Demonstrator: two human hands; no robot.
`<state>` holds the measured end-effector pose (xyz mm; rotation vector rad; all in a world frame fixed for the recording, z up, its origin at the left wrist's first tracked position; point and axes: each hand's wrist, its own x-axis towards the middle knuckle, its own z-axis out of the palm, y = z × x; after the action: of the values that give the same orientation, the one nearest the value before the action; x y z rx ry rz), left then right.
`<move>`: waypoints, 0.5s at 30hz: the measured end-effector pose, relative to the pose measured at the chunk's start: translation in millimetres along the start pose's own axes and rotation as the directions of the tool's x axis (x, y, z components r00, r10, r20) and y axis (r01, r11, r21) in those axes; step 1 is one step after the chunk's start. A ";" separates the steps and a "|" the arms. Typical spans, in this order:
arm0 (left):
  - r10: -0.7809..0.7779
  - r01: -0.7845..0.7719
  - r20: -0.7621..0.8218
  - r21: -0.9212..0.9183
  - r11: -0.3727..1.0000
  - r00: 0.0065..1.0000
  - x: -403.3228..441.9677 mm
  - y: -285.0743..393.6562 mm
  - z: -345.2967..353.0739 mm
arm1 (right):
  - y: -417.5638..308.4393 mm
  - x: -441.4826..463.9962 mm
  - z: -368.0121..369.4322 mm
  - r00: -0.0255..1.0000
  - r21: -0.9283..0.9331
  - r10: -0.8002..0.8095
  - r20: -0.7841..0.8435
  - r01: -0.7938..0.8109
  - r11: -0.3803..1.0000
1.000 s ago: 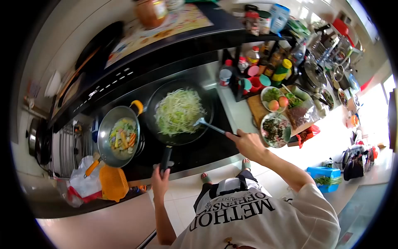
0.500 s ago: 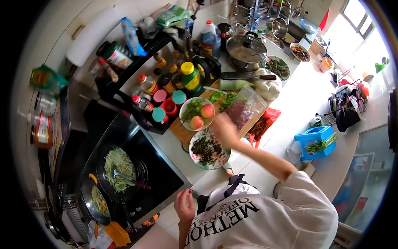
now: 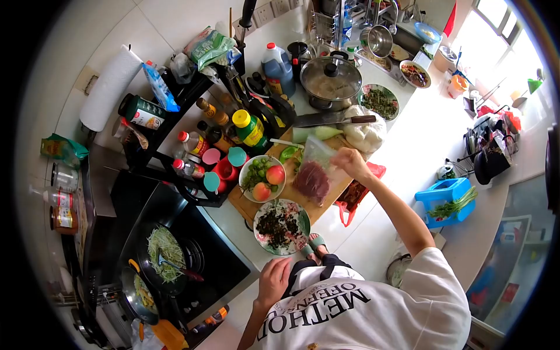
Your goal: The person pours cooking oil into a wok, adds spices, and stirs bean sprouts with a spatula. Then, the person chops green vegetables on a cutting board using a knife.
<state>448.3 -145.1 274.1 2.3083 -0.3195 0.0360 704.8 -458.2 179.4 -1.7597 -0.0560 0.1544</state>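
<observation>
My right hand (image 3: 351, 164) is closed on the upper edge of a clear plastic bag (image 3: 318, 153). Dark red meat (image 3: 312, 182) lies in the lower part of this bag, over the wooden cutting board (image 3: 324, 213). In front of my body, my left hand (image 3: 273, 282) is held loosely open with nothing visible in it. Closest to that hand is a plate (image 3: 282, 227) of pale pieces topped with dark chopped bits. A white bowl (image 3: 262, 178) of peaches and green fruit stands beside the bag. A cleaver (image 3: 326, 120) lies behind, near a white bag (image 3: 367, 131).
At left, the black stove (image 3: 216, 256) carries a wok (image 3: 169, 259) of pale shreds and a spatula, with a smaller pan (image 3: 140, 294) alongside. Several sauce bottles (image 3: 251, 129) crowd the rack. A lidded pot (image 3: 331, 81) stands farther back. A red bag (image 3: 356, 198) hangs by the counter edge.
My right hand has moved away from the plate, up and to the right, and has taken hold of the plastic bag's edge. The bag's top is now raised. My left hand has shifted slightly right.
</observation>
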 end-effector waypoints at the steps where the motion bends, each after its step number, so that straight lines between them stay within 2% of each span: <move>1: 0.001 -0.002 -0.020 -0.045 0.999 1.000 4.5 -4.7 2.8 | -28.1 -9.0 3.8 0.986 -0.097 -0.149 0.071 0.155 0.983; 3: 0.045 -0.057 -0.098 -0.124 0.991 0.994 29.2 -3.5 -0.3 | -90.6 -27.3 7.4 0.875 -0.246 -0.409 0.259 0.469 0.848; 4: 0.084 -0.109 -0.156 -0.155 0.982 0.984 53.4 0.6 -5.8 | -103.0 -31.7 10.3 0.858 -0.235 -0.428 0.285 0.495 0.836; 6: 0.019 -0.076 -0.230 -0.240 0.968 0.973 100.8 0.8 -12.4 | -122.6 -38.4 14.3 0.822 -0.213 -0.461 0.335 0.542 0.813; 8: 0.049 -0.178 -0.350 -0.347 0.921 0.936 158.5 20.1 -21.3 | -148.5 -42.8 9.3 0.812 -0.297 -0.444 0.379 0.561 0.772; 11: 0.360 -0.408 -0.325 -0.093 0.908 0.875 220.5 26.5 -25.9 | -164.6 -40.0 0.0 0.781 -0.420 -0.454 0.429 0.617 0.666; 13: 0.486 -0.505 -0.202 -0.052 0.861 0.850 242.2 16.5 -21.9 | -171.3 -33.4 -10.2 0.752 -0.462 -0.456 0.475 0.655 0.598; 14: 0.546 -0.553 -0.129 -0.030 0.832 0.828 251.9 11.7 -20.5 | -172.6 -31.4 -14.7 0.779 -0.510 -0.407 0.478 0.623 0.594; 15: 0.508 -0.513 -0.095 -0.034 0.858 0.856 257.5 16.1 -22.0 | -175.4 -27.6 -16.9 0.793 -0.536 -0.382 0.475 0.605 0.588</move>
<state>695.2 -196.0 333.0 2.0944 -0.8740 0.3839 688.3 -444.1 356.4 -2.3481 -0.9604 -0.0191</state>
